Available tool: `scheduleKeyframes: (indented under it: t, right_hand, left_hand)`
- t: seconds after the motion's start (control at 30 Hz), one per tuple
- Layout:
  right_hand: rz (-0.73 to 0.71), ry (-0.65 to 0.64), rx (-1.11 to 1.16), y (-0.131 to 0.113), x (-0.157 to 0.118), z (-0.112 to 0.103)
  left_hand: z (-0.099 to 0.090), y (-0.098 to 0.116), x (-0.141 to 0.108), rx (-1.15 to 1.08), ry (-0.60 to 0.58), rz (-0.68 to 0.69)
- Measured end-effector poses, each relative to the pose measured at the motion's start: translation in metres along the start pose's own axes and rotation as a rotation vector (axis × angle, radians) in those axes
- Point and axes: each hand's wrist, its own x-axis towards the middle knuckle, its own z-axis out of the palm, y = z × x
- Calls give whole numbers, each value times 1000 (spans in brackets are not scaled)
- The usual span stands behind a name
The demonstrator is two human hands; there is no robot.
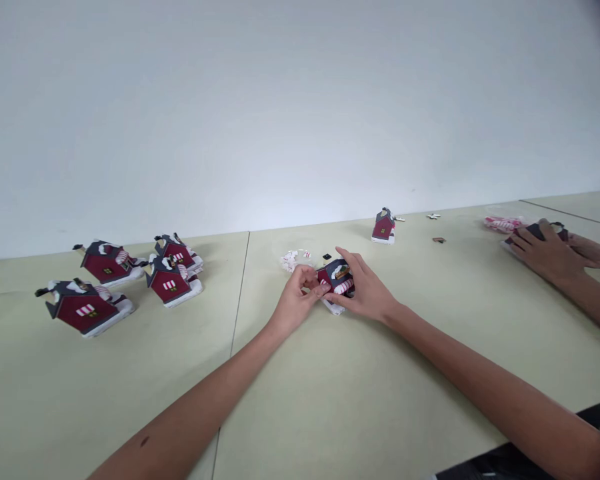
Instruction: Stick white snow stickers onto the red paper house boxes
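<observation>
A miniature house (329, 274) with dark red walls, a dark grey roof and a snowy white base sits on the table between my hands. My right hand (367, 287) is wrapped round its right side, thumb low at the front and fingers over the roof. At the left wall, my left hand (300, 293) is closed, its thumb pressed on the wall by a small red-and-white striped piece. Its other fingers are curled and partly hidden. Red-and-white stripes also show along the porch roof (344, 287). Just behind lies a small black piece (327, 256).
Several finished-looking houses (87, 313) stand at the left. Small white-and-red pieces (295, 259) lie behind my left hand. Another house (383, 227) stands farther back, near loose pieces (439, 240). At right, another person's hands (545, 250) hold a house beside a pink-striped bundle (503, 223).
</observation>
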Motion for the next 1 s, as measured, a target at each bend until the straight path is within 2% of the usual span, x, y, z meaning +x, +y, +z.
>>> scheduleKeyframes:
  t: [0.07, 0.13, 0.23, 0.37, 0.5, 0.67, 0.77, 0.87, 0.93, 1.0]
  right_hand:
    - [-11, -26, 44, 1, -1, -2]
    - [-35, -70, 104, 1, -2, -4]
    - [-96, -108, 200, -1, -4, -5]
    - [-188, -141, 285, -3, -6, -1]
    - [-187, -196, 330, -2, -5, 1]
    - [-252, -216, 303, -12, -5, 3]
    - [-330, -215, 264, -22, -4, 1]
    - [-326, -191, 217, -15, -1, -10]
    - [-154, -112, 118, 11, 2, -27]
    - [170, 14, -71, 54, 4, -51]
  left_hand:
    - [0, 0, -1, 62, 51, -6]
    - [0, 1, -3, 116, 46, 5]
    - [1, 4, -7, 150, -59, 74]
    - [2, 9, -12, 220, -182, 264]
    - [-1, 11, -12, 332, -203, 394]
    - [-4, 24, -17, 465, -258, 414]
    - [-7, 40, -26, 519, -238, 387]
    - [-26, 57, -46, 591, -128, 349]
    - [-55, 64, -66, 665, -20, 297]
    - [-94, 67, -92, 754, 99, 223]
